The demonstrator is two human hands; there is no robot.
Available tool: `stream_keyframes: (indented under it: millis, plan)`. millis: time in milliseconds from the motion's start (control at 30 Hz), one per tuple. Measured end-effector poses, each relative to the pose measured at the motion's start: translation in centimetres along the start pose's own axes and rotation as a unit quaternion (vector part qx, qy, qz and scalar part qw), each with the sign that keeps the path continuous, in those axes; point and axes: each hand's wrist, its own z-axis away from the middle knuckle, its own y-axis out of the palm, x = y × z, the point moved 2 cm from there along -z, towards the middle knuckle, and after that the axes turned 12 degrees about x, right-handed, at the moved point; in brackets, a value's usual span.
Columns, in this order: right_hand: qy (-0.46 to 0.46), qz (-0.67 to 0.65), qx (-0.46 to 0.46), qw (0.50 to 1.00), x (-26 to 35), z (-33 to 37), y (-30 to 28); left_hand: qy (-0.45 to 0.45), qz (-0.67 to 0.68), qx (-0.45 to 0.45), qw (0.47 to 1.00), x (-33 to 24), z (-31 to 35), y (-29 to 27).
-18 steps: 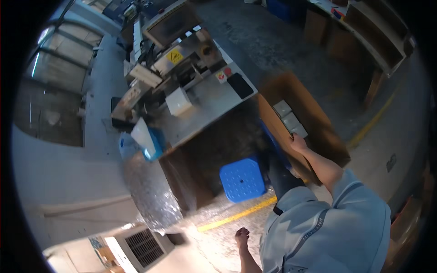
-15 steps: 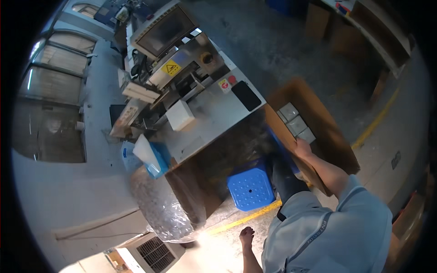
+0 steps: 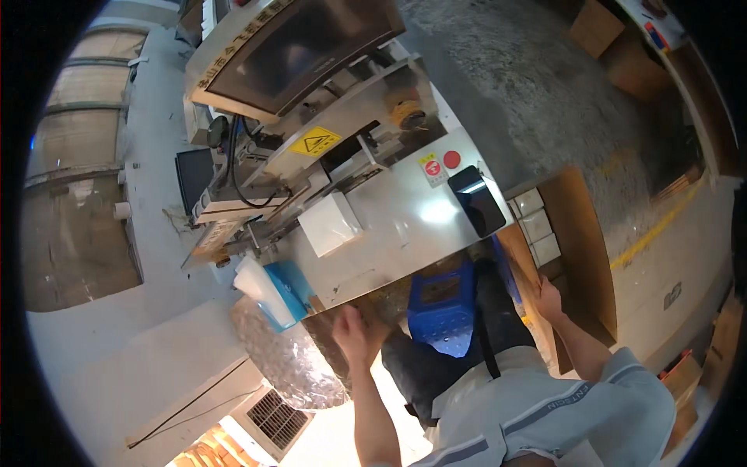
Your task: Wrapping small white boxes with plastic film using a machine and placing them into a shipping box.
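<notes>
My right hand [image 3: 548, 300] is closed over the near wall of a tall cardboard box [image 3: 580, 233] at the right. Inside that box lie several white, wrapped block-like packs [image 3: 535, 226]. My left hand [image 3: 356, 335] is raised near the front edge of the machine table, above a box lined with clear plastic film [image 3: 292, 362]; its fingers are blurred, and whether they touch anything is unclear. Between my legs stands a blue plastic stool [image 3: 443, 311]. On the metal table [image 3: 389, 249] sit a white block [image 3: 331, 224] and a black phone [image 3: 476, 204].
A machine with a monitor [image 3: 303, 54] and a yellow warning label [image 3: 317, 142] fills the table's back. A blue holder with white sheets [image 3: 272, 292] stands at the left table corner. A red button [image 3: 451, 159] is beside the phone. A vented unit [image 3: 272, 420] stands at lower left.
My body has come closer to the table, and the view has shifted with it. My left hand has risen from low beside me to the table's front edge. My right hand stays on the box wall.
</notes>
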Motion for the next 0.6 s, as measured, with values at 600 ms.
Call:
stream_keyframes:
  millis: [600]
  plan:
    - [-0.364,-0.292,0.011,0.884,35.3,-11.8,7.6,0.246,-0.187,0.074,0.948,-4.0,-15.7,4.7]
